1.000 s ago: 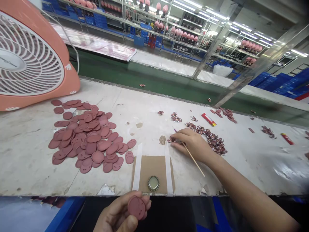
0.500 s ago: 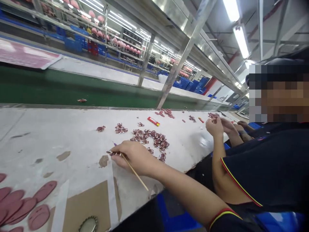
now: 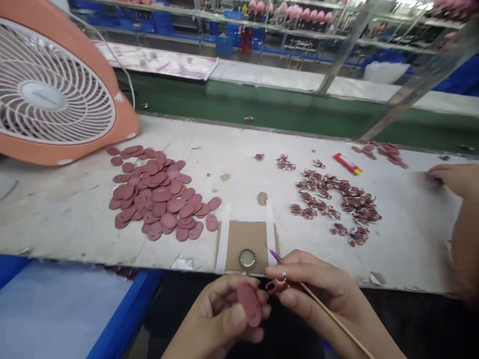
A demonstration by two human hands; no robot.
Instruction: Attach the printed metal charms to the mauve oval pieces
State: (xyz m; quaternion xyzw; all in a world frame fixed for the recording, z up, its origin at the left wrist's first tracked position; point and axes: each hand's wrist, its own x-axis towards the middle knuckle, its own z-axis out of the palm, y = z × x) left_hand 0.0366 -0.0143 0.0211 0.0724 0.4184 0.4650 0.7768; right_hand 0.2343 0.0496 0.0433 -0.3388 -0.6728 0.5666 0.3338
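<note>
The bottom edge cuts off the stick (image 3: 337, 321); a co-worker's hand (image 3: 456, 178) is blurred.

Oval disc (image 3: 247, 299): dull red, flat, dark marks at lower end, near-upright in left fingers (image 3: 237, 316). Small part (image 3: 276, 285): red-brown, whitish bits, in right fingers (image 3: 295, 299). Thin stick (image 3: 329, 312): wooden, purple near tip, slanted, same fingers.

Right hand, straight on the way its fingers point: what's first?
Probably the left hand, just ahead, or the flat, dull-red oval piece that hand holds. Which comes first is unclear, since depth is hard to judge here.
</note>
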